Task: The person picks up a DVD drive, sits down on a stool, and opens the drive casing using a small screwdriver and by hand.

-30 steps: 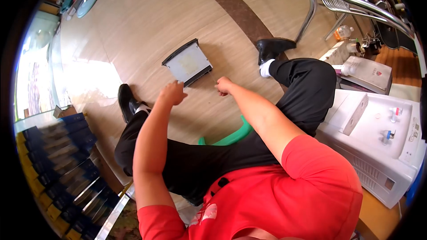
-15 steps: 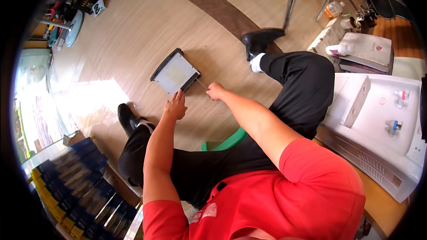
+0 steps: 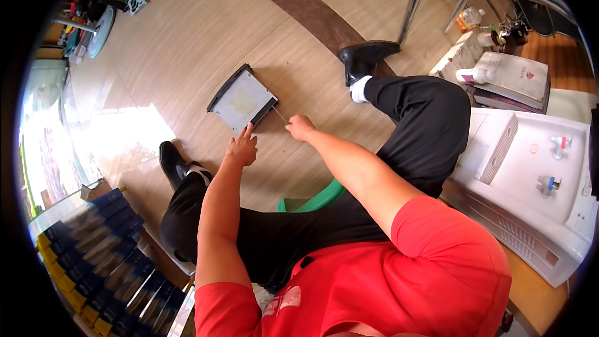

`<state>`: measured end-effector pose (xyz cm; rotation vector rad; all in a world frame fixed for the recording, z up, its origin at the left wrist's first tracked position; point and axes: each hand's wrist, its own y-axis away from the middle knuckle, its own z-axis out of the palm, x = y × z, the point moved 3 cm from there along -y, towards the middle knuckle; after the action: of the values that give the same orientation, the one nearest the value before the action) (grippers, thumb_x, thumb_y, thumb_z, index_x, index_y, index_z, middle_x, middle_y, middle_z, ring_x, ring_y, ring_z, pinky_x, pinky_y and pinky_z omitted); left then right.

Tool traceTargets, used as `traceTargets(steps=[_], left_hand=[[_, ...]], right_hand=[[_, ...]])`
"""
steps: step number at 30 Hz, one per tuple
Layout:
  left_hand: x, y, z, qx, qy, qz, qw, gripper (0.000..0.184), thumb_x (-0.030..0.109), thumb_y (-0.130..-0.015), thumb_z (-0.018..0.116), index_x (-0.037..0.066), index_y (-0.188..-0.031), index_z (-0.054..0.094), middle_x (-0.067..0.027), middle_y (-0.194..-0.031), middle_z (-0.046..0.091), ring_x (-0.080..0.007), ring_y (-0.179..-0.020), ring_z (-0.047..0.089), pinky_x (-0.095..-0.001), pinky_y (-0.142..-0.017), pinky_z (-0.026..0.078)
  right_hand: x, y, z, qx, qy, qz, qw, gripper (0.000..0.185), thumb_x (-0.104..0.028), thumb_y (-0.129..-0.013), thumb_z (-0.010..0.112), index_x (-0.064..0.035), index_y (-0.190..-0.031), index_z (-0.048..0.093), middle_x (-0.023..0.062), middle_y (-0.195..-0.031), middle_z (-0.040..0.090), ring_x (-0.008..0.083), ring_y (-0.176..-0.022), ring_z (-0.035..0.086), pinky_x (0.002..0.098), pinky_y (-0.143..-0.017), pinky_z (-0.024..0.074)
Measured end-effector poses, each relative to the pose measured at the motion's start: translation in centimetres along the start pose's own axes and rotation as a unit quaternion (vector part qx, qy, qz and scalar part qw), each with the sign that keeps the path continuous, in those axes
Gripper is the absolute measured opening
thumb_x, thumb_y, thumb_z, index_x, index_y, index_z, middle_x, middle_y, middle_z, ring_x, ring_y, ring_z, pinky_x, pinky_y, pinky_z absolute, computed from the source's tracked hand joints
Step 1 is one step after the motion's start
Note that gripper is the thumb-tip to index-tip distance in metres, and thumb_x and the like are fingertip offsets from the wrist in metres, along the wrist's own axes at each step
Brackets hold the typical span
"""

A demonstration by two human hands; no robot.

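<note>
A flat box-shaped device (image 3: 242,101) with a grey metal top and black ends lies on the floor between my feet. My left hand (image 3: 242,147) is at its near edge, index finger stretched out to the corner and the other fingers loosely spread. My right hand (image 3: 301,127) is closed around a thin screwdriver (image 3: 279,114), whose handle is hidden in the fist. The shaft points at the device's right-hand black end, close to the corner; whether the tip touches cannot be made out.
A green stool edge (image 3: 318,200) shows under my legs. On the right stand a white water dispenser (image 3: 521,181), a stack of books or boxes (image 3: 515,75) and a metal chair (image 3: 409,0). Blue and yellow boxes (image 3: 106,262) are stacked at lower left.
The whole view has shifted slightly, with the device appearing a little further left. Both hands keep nearly the same places at the device, and the screwdriver still points at its right end.
</note>
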<state>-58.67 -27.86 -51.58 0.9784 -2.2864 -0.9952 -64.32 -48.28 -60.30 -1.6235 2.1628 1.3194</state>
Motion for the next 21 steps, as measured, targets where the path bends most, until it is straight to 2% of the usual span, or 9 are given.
traceTargets(steps=[2,6,8,11,14,18,21], left_hand=[[-0.1,-0.1,0.0,-0.003,-0.005,0.003,1.000,0.043,0.023,-0.092,0.057,0.012,-0.134,0.052,-0.0137,-0.162,0.008,-0.0292,-0.147,0.019,-0.0562,-0.110,0.033],[-0.1,-0.3,0.3,-0.008,-0.008,0.003,1.000,0.042,0.023,-0.093,0.056,0.013,-0.134,0.053,-0.0137,-0.162,0.007,-0.0289,-0.147,0.020,-0.0561,-0.111,0.032],[-0.2,-0.5,0.6,-0.007,-0.009,0.005,1.000,0.040,0.023,-0.093,0.055,0.014,-0.133,0.055,-0.0141,-0.162,0.006,-0.0287,-0.147,0.020,-0.0555,-0.111,0.032],[-0.3,-0.6,0.7,-0.006,-0.006,0.005,1.000,0.039,0.023,-0.093,0.055,0.014,-0.131,0.057,-0.0146,-0.162,0.006,-0.0290,-0.147,0.021,-0.0548,-0.111,0.032],[-0.1,-0.5,0.5,-0.016,-0.019,0.001,1.000,0.038,0.022,-0.092,0.055,0.014,-0.129,0.059,-0.0145,-0.162,0.005,-0.0286,-0.147,0.020,-0.0543,-0.111,0.032],[-0.1,-0.4,0.8,-0.005,-0.007,0.006,1.000,0.034,0.022,-0.092,0.055,0.013,-0.123,0.063,-0.0141,-0.162,0.005,-0.0282,-0.148,0.019,-0.0539,-0.111,0.032],[0.0,-0.3,0.9,-0.017,-0.014,-0.003,1.000,0.031,0.021,-0.092,0.055,0.013,-0.119,0.067,-0.0133,-0.162,0.005,-0.0277,-0.148,0.017,-0.0530,-0.112,0.032]], right_hand=[[-0.5,0.1,-0.5,0.030,-0.016,-0.001,0.999,0.031,-0.031,-0.088,0.065,-0.0010,-0.088,0.072,0.0227,-0.095,0.068,0.0376,-0.095,0.066,0.0445,-0.086,0.0520],[-0.9,0.2,-1.3,0.026,-0.032,0.031,0.999,0.032,-0.032,-0.086,0.068,-0.0007,-0.089,0.071,0.0231,-0.095,0.068,0.0379,-0.095,0.066,0.0445,-0.086,0.0523],[-0.7,0.3,-1.6,0.069,-0.033,0.025,0.997,0.032,-0.031,-0.083,0.071,-0.0011,-0.092,0.069,0.0201,-0.093,0.069,0.0358,-0.092,0.066,0.0431,-0.083,0.0522],[-0.4,0.1,-1.8,0.072,-0.038,0.019,0.997,0.035,-0.034,-0.081,0.073,-0.0017,-0.093,0.069,0.0197,-0.094,0.069,0.0354,-0.093,0.066,0.0429,-0.083,0.0522],[-0.3,-0.1,-2.1,0.048,-0.024,0.040,0.998,0.034,-0.034,-0.081,0.073,-0.0020,-0.093,0.069,0.0195,-0.094,0.069,0.0354,-0.092,0.066,0.0432,-0.083,0.0522],[0.8,-1.2,-0.7,0.065,-0.027,0.040,0.997,0.032,-0.032,-0.082,0.071,-0.0023,-0.093,0.069,0.0194,-0.094,0.069,0.0358,-0.092,0.066,0.0436,-0.082,0.0524],[0.8,-1.3,-0.5,0.045,0.004,0.004,0.999,0.031,-0.032,-0.084,0.070,-0.0021,-0.093,0.069,0.0194,-0.095,0.069,0.0361,-0.093,0.066,0.0435,-0.083,0.0524]])
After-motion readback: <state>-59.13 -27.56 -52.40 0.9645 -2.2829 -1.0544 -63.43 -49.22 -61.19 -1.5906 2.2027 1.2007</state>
